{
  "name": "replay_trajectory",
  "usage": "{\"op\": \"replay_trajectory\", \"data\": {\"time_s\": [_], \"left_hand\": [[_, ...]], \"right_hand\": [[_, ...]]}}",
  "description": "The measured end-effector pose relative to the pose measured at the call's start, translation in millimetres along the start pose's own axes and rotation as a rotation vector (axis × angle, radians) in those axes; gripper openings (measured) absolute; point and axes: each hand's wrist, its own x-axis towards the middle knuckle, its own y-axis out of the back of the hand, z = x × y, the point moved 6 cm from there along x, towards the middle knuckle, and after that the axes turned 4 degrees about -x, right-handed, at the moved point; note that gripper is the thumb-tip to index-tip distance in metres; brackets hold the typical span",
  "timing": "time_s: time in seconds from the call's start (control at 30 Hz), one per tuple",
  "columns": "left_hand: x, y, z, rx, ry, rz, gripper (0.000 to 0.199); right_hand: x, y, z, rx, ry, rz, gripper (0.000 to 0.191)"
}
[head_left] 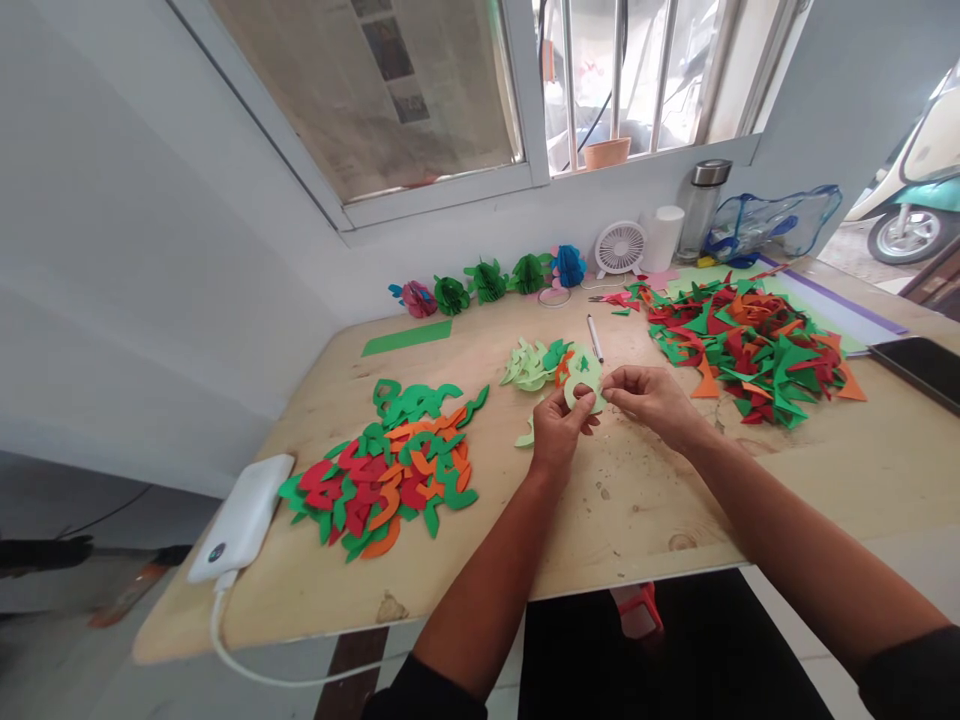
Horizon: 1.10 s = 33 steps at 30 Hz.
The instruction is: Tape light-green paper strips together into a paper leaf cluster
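My left hand (pixel 559 428) is closed on a pale green paper cutout (pixel 576 382), its thumb on top. The fingers of my right hand (pixel 649 400) are pinched at the right edge of the same cutout. Just behind my hands lies a small pile of pale green cutouts (pixel 527 364), with some darker green and orange pieces near it. Another pale green piece (pixel 525 432) rests left of my left hand. A pen (pixel 595 338) lies beyond my hands.
Green, red and orange curved cutouts (pixel 390 470) are heaped at left, pointed scraps (pixel 757 345) at right. A power bank (pixel 244 515) sits at the left edge. Paper ornaments (pixel 489 282), a fan (pixel 620 247), a bottle (pixel 701 210) and a phone (pixel 922 370) are on the table (pixel 637 530).
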Motion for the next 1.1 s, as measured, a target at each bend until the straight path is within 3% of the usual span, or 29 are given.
{"op": "replay_trajectory", "data": {"time_s": [0.53,0.9,1.1], "left_hand": [[-0.9,1.6,-2.0,-0.028,0.025,0.033,0.023],[-0.9,4.4,1.9,0.233,-0.097,0.038,0.02],[-1.1,4.4,3.4,0.337,-0.161,0.014,0.016]], "right_hand": [[0.2,-3.0,-2.5,-0.098,0.06,-0.075,0.017],[-5.1,-0.4,-16.2,-0.547,0.326,0.108,0.008],[-7.1,-2.7,-19.3,-0.696,0.394,0.115,0.007]]}}
